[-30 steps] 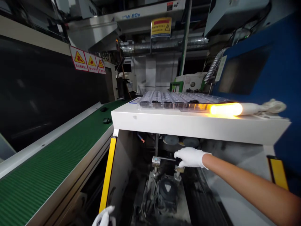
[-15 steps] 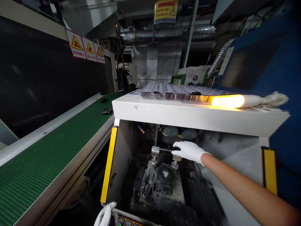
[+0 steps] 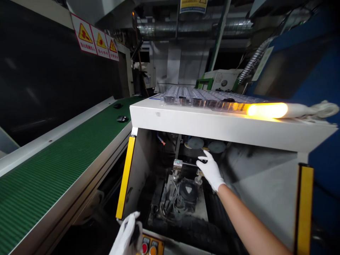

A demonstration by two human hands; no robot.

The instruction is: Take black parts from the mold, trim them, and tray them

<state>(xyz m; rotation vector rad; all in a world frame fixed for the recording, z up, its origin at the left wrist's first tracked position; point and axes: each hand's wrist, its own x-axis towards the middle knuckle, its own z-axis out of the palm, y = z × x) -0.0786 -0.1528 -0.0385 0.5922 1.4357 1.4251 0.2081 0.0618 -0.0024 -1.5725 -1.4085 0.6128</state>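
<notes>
My right hand (image 3: 209, 170), in a white glove, reaches inside the machine opening beside the right end of a fixture (image 3: 177, 164) with a thin rod. Its thumb and fingers curl round a small dark part (image 3: 204, 161). My left hand (image 3: 128, 233), also gloved in white, is at the bottom edge, left of a button panel (image 3: 152, 247). A dark object shows between its fingers, too unclear to identify. Below the fixture is a dark round motor-like unit (image 3: 188, 189).
A green conveyor belt (image 3: 66, 156) on the left carries two small black parts. Clear plastic trays (image 3: 199, 97) and a glowing lamp (image 3: 267, 110) lie on the white machine top (image 3: 212, 124). Yellow bars (image 3: 125, 177) flank the opening.
The view has shifted slightly. My right hand has turned more upright beside the fixture. My left hand has risen further into view, showing a dark object in its fingers.
</notes>
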